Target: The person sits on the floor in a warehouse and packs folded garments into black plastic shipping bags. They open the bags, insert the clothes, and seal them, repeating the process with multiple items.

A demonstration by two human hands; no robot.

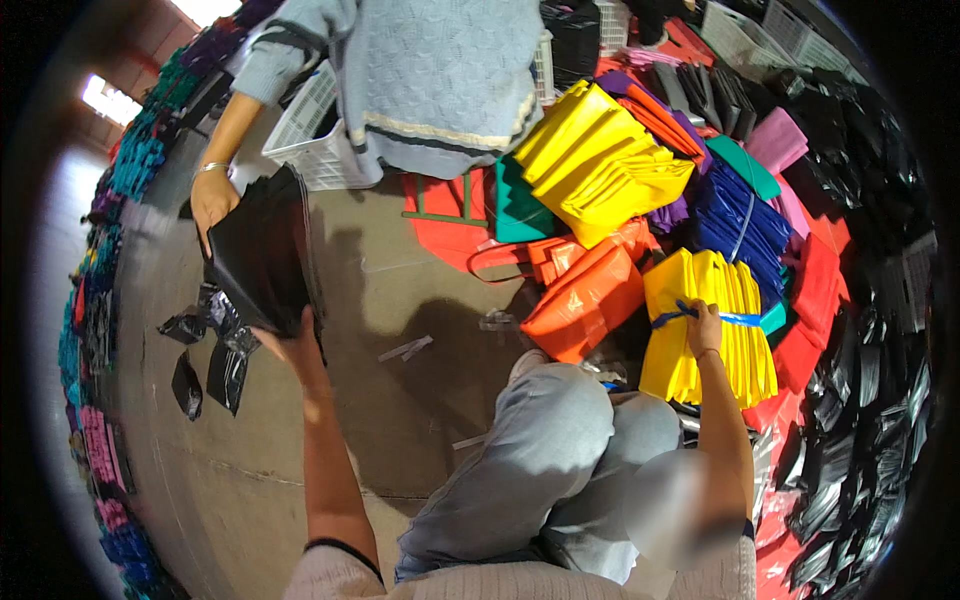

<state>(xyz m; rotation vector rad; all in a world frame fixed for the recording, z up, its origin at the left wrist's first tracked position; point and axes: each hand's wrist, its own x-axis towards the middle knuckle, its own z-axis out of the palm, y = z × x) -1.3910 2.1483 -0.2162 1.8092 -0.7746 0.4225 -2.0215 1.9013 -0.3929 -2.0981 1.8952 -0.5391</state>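
My left hand [292, 350] is closed on the lower edge of a stack of black folded bags [262, 245]. A co-worker's hand [212, 205] grips the same stack from its upper left side. On my right, a bundle of yellow folded bags [690, 365] has a blue tie [742, 319] around its middle. My right hand [704, 328] is closed on that tie, on top of the bundle. Beyond it lies another yellow bundle [600, 155], and an orange bundle [588, 300] sits to its left.
A co-worker in a light blue knit sweater [440, 80] stands in front, by a white plastic crate [320, 135]. Black plastic pieces [230, 375] lie on the concrete floor [250, 500]. Navy bundles [735, 225] and red sheets [815, 290] lie at the right, alongside heaped black bags [860, 440].
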